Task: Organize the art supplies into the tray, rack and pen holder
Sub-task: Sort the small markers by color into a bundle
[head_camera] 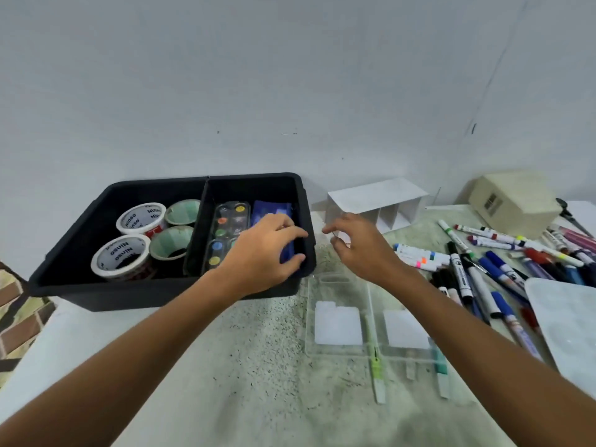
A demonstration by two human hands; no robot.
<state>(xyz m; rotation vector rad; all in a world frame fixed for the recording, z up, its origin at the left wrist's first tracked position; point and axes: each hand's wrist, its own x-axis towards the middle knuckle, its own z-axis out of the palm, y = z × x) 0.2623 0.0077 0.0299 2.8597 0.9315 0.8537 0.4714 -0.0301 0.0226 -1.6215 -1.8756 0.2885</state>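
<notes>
Over the right compartment of the black tray (80, 272), the left hand (264, 253) reaches in with fingers curled down around the near end of a dark blue flat pack (272, 209); it appears to grip the pack, though the fingertips are partly hidden behind the tray's rim. Right hand (358, 250) hovers just right of the tray, above the bench (225, 366), fingers loosely bent and spread, holding nothing I can make out; a thin dark line shows near the fingertips, too small to identify.

Same compartment, beside the blue pack: two clear watercolour palettes (230, 221) with round colour pans, lying end to end. Left compartment: four tape rolls, two white printed ones (140, 217) and two with pale green cores (182, 212), packed close together.

Near edge of bench, below the right hand: a clear plastic case (342, 291) lying open and flat, with white square pads inside; a green-handled tool (375, 369) and a teal-handled one (440, 366) lie across its near side.

Behind the right hand, against the wall: a white rack (377, 198) with open cells facing forward. To the right, a loose heap of markers and pens (483, 262) spread on the bench, well apart from the tray. Beyond them, a small beige model house (512, 201). Far right, a pale flat lid or board (567, 317), partly cut off.
</notes>
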